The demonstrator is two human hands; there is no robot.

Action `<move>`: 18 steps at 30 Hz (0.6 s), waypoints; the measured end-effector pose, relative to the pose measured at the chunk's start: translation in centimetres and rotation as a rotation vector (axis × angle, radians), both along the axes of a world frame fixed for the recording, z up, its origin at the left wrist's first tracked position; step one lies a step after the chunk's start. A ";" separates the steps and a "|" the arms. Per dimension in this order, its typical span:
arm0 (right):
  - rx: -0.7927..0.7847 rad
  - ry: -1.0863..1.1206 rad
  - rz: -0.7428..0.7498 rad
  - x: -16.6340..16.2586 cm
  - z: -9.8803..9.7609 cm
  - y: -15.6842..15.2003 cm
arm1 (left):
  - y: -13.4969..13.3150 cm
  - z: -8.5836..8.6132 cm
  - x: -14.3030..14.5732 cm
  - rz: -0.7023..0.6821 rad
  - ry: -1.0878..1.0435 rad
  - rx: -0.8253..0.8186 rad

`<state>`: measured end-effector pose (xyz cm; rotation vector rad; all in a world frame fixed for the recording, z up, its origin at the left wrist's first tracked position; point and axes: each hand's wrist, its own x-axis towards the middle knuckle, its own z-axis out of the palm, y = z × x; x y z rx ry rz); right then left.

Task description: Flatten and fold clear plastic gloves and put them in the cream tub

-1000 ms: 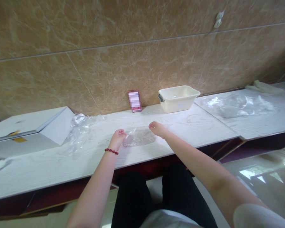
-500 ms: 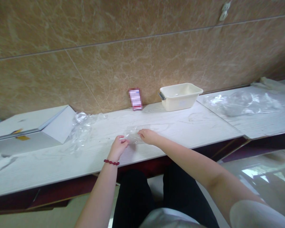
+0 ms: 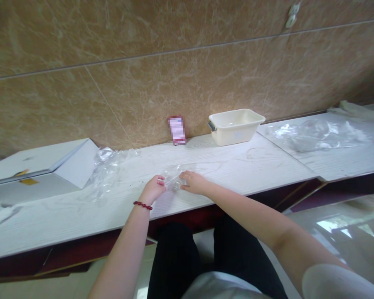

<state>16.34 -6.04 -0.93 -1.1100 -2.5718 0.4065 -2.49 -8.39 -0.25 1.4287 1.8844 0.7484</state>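
A small clear plastic bag (image 3: 173,177), now bunched up, lies on the white wood-grain table (image 3: 224,168) in front of me. My left hand (image 3: 155,188), with a red bead bracelet on the wrist, pinches the bag's left side. My right hand (image 3: 193,182) presses and grips its right side, fingers curled. The two hands sit close together with the bag between them.
A cream plastic tub (image 3: 235,126) stands at the back against the marble wall, with a small red-and-white packet (image 3: 177,130) left of it. Crumpled clear plastic (image 3: 109,168) lies beside a white box (image 3: 40,166) at left. More clear plastic sheeting (image 3: 314,133) covers the right table.
My right hand moved left, folding the flat bag toward my left hand. The bag went from spread out to bunched between both hands.
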 end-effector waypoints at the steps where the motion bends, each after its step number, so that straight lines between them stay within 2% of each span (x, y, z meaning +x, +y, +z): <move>1: -0.002 0.000 -0.002 0.1 -0.1 0.0 | 0.1 0.0 -0.2 -0.016 0.016 -0.021; 4: -0.020 0.001 0.003 0.3 -0.2 -0.1 | 0.6 0.1 -0.2 -0.010 0.004 -0.051; 6: -0.011 0.011 -0.017 0.4 -0.1 0.1 | 0.9 0.1 0.1 0.062 -0.071 -0.009; 9: 0.011 0.016 -0.130 0.6 0.0 0.6 | 1.7 -0.1 0.9 0.207 -0.271 0.059; 11: -0.011 -0.008 -0.191 0.7 -0.2 1.0 | 2.3 -0.3 1.3 0.253 -0.349 0.071; 18: -0.033 -0.040 -0.188 1.1 -0.6 1.4 | 3.3 -0.8 1.2 0.215 -0.342 0.101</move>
